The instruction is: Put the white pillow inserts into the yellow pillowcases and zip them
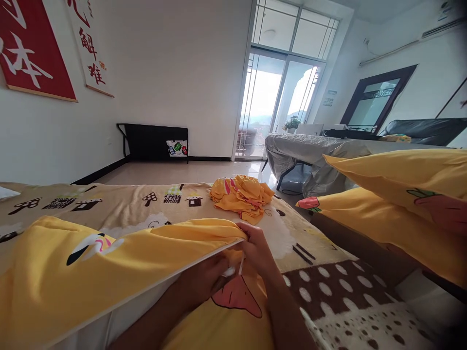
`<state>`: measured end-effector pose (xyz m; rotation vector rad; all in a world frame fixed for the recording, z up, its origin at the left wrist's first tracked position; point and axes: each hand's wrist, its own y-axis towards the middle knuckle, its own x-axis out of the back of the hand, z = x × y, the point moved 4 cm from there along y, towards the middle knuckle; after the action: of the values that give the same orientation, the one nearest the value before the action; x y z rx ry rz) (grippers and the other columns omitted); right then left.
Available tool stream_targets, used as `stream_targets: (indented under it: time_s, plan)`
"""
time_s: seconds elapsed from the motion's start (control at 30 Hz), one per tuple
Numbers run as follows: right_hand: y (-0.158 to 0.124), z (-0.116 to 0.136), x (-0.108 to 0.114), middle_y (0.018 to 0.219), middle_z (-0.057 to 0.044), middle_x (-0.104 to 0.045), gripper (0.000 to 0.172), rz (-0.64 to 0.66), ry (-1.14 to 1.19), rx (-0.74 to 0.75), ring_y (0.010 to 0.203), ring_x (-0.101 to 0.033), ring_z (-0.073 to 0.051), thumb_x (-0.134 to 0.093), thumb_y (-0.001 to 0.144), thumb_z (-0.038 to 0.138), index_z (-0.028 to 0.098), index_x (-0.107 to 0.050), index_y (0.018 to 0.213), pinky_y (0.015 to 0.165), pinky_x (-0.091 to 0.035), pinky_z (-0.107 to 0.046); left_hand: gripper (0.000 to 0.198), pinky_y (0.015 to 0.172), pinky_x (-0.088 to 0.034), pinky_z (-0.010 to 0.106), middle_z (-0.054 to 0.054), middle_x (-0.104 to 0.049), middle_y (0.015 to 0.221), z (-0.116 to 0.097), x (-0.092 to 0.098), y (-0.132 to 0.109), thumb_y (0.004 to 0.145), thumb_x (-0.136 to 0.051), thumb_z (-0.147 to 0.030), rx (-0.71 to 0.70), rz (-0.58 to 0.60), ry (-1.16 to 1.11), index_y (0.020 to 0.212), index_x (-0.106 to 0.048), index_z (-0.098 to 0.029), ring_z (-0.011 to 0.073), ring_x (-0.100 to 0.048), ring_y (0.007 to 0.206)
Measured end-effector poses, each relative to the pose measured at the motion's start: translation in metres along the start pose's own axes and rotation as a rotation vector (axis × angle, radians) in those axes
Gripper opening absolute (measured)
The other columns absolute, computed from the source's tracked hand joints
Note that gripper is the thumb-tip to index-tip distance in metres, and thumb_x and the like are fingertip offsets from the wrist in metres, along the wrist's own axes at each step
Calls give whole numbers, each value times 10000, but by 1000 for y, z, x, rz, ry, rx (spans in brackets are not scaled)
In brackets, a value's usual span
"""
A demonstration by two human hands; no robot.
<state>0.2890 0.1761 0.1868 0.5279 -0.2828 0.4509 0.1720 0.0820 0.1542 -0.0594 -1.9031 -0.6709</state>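
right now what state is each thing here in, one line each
Yellow cover: opened, one edge lifted
Right hand: closed on that edge
Left hand: fingers curled, grip unclear
Yellow cloth: crumpled in a heap
Blanket: spread out
Yellow pillows: plump, stacked
Plastic sheet: draped, wrinkled
Red scroll: hanging unrolled

The left hand [209,276] and right hand [257,245] are bare, as are the left forearm [160,313] and right forearm [286,308], both broad at the lower edge and slimmer toward the hands; shadow obscures the left fingers' detail.
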Motion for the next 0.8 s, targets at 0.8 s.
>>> stream_targets:
  time_s: [0.8]
  plan:
    - [-7, 11, 3, 628, 32, -503, 216, 290, 24, -22, 639, -429, -111, -617, 739, 353, 142, -638, 703, 561, -354, -195, 507, 1038, -424, 416, 55, -727, 986, 24, -10, -6, 897, -375, -583, 394, -167, -559, 1151, -642, -233, 235, -614, 1070]
